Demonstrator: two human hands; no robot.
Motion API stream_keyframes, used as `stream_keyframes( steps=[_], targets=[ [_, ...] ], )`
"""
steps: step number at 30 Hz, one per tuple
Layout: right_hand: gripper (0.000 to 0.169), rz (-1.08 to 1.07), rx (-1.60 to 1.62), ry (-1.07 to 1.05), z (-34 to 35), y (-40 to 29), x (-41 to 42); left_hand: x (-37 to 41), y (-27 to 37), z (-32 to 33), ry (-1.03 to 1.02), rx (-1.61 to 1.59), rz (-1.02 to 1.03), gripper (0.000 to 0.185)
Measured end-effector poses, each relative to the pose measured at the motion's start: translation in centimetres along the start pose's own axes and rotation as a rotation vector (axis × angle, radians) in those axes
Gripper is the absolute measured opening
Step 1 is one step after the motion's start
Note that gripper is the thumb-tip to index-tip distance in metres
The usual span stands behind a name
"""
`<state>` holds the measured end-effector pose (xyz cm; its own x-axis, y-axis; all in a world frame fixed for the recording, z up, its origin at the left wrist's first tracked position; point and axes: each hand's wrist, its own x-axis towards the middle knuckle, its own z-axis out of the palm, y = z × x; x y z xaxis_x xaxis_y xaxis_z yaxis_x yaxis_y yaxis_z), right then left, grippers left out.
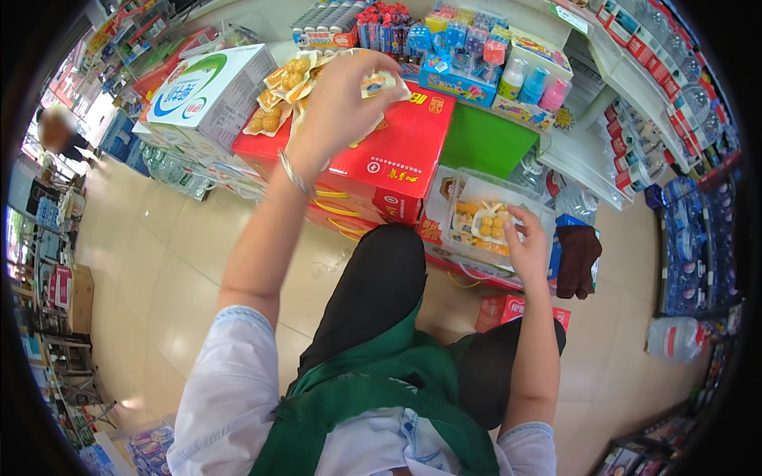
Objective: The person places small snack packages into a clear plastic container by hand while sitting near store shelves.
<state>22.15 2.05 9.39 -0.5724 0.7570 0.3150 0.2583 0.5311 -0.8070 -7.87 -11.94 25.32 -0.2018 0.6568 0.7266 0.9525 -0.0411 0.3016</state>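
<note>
My left hand (348,98), a bracelet at its wrist, is over a pile of small snack packets (294,74) on a red carton (411,137). The packets have clear windows showing round golden balls. One packet (378,83) shows between its thumb and fingers; blur hides whether it is gripped. Lower right, my right hand (528,241) is at the right side of a clear plastic bin (461,184). Its thumb and fingers are apart, beside a packet (491,226) lying on others in the bin.
A white carton (208,89) stands left of the red one. Behind are candy displays (458,80) and small coloured bottles (533,86). A dark cloth (577,259) hangs right of the bin. Shelves (637,89) curve along the right. A person (62,131) stands far left.
</note>
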Motion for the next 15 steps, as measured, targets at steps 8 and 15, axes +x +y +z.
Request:
stream_keyframes(
  steps=[8,15],
  targets=[
    [0.025,-0.057,-0.018,-0.008,0.5,-0.8,0.3,4.0,-8.3,0.5,-0.284,0.566,-0.143,0.06],
    [0.024,-0.094,-0.07,-0.038,0.6,-0.5,-0.1,5.0,-5.1,-0.1,-0.353,0.492,-0.132,0.039]
  ],
)
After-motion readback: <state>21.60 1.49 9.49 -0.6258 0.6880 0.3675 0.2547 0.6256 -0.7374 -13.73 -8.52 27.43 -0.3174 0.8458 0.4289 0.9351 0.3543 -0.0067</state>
